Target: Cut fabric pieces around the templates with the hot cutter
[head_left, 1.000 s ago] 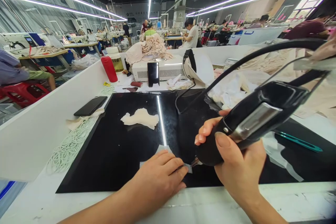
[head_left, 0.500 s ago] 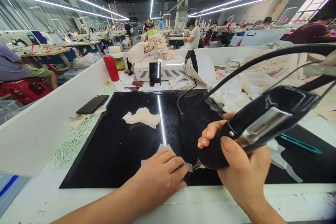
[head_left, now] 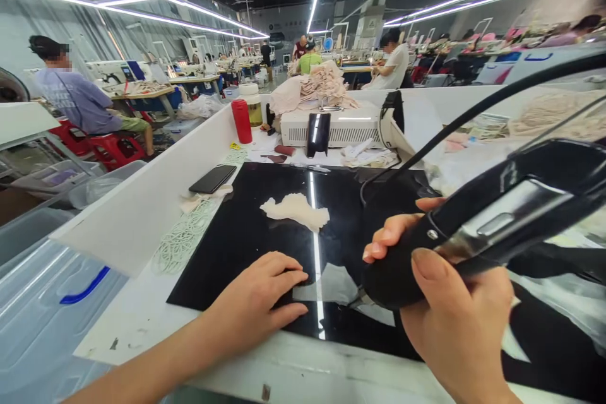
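My right hand (head_left: pixel 454 309) is wrapped round a black corded handheld power tool (head_left: pixel 502 202) with a silver lever plate and a narrow metal tip. The tip points down and left, at the edge of a greyish translucent sheet piece (head_left: pixel 338 284); whether it touches cannot be made out. My left hand (head_left: pixel 265 293) lies on the glossy black board (head_left: pixel 227 265), fingers and thumb apart, just left of that sheet and holding nothing. Beyond it lies a cream fabric scrap (head_left: pixel 298 209).
A dark phone (head_left: pixel 213 178) and pale green cord (head_left: pixel 182 243) lie at the left. Behind the board are a red bottle (head_left: pixel 242 121), a white vented box (head_left: pixel 296 129) and a propped phone (head_left: pixel 318 134). The tool's cable (head_left: pixel 468 123) arches across the right.
My left hand has lifted away leftward from the translucent sheet, baring more of it. The right hand still grips the tool, and the whole view has turned left.
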A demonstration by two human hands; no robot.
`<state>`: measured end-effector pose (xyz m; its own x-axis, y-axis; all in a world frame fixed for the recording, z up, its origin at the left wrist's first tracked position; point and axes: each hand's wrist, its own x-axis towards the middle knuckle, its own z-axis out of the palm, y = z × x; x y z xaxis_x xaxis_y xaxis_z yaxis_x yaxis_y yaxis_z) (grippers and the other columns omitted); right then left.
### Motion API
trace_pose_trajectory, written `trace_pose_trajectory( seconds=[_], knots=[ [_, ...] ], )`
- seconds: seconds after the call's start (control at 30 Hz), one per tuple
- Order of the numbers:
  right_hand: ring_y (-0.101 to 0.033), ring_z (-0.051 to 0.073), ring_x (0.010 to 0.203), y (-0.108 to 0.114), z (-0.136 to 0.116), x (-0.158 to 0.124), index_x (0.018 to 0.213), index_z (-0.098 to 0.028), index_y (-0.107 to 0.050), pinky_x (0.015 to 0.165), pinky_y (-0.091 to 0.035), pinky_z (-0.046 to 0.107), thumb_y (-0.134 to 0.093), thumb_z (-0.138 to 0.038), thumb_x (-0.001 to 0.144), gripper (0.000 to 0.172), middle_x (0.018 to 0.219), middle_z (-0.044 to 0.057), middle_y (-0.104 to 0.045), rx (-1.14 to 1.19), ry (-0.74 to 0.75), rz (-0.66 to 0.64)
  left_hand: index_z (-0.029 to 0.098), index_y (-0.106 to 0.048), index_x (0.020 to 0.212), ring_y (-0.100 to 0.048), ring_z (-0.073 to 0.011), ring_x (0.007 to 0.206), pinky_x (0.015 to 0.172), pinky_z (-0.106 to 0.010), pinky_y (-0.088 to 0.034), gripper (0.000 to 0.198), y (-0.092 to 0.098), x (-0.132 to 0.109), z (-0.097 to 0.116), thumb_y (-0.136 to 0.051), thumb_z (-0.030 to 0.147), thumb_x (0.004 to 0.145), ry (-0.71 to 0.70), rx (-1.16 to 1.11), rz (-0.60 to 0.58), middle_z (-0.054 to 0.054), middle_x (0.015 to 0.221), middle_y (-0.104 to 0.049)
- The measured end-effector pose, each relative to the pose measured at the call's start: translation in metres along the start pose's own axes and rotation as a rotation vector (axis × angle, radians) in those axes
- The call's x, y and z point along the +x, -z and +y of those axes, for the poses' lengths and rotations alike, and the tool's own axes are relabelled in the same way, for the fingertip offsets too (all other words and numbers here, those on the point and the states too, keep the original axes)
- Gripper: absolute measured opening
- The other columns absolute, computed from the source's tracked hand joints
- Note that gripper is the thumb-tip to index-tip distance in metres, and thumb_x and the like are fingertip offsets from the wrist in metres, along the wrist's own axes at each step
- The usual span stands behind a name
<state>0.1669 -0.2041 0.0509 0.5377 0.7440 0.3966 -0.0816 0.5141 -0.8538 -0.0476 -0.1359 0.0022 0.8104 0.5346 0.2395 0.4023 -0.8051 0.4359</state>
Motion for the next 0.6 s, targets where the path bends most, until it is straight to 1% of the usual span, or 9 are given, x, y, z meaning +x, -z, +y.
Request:
trace_pose_trajectory(
  seconds=[0.1, 0.27, 0.4, 0.6],
  knots=[
    [-0.063, 0.018, 0.068, -0.015, 0.008, -0.001, 0.114, -0.029, -0.06, 0.064, -0.056, 0.036, -0.083, -0.04, 0.081, 0.042, 0.082, -0.001, -0.065, 0.026, 0.001, -0.033, 0.021, -0.067, 0.12, -0.059, -0.0208, 0.118, 0.104, -0.036, -0.051, 0.031, -0.003, -0.007, -0.004, -0.074, 0.025, 0.09, 0.047, -0.039, 0.031, -0.006, 0.127, -0.063],
    [-0.063, 0.018, 0.067, -0.035, 0.016, -0.002, 0.114, -0.028, -0.058, 0.062, -0.054, 0.034, -0.081, -0.037, 0.083, 0.039, 0.082, -0.002, -0.065, 0.058, 0.003, -0.067, 0.021, -0.07, 0.104, -0.061, -0.0179, 0.114, 0.103, -0.033, -0.05, 0.013, -0.01, -0.004, -0.002, -0.071, 0.02, 0.091, 0.052, -0.076, 0.084, -0.003, 0.121, -0.065],
    [-0.062, 0.017, 0.066, -0.042, 0.02, -0.003, 0.113, -0.028, -0.058, 0.061, -0.054, 0.033, -0.081, -0.038, 0.083, 0.039, 0.081, -0.002, -0.065, 0.069, 0.006, -0.078, 0.021, -0.07, 0.098, -0.062, -0.0173, 0.11, 0.099, -0.032, -0.051, 0.007, -0.012, -0.002, 0.0, -0.071, 0.019, 0.091, 0.08, -0.088, 0.1, -0.002, 0.117, -0.067],
    [-0.061, 0.017, 0.068, -0.045, 0.025, -0.005, 0.114, -0.028, -0.058, 0.065, -0.053, 0.034, -0.08, -0.039, 0.083, 0.04, 0.08, -0.003, -0.065, 0.084, 0.018, -0.078, 0.021, -0.067, 0.095, -0.061, -0.0165, 0.108, 0.097, -0.032, -0.05, 0.008, -0.015, -0.002, 0.001, -0.072, 0.017, 0.091, 0.142, -0.144, 0.115, 0.001, 0.116, -0.067]
  ],
)
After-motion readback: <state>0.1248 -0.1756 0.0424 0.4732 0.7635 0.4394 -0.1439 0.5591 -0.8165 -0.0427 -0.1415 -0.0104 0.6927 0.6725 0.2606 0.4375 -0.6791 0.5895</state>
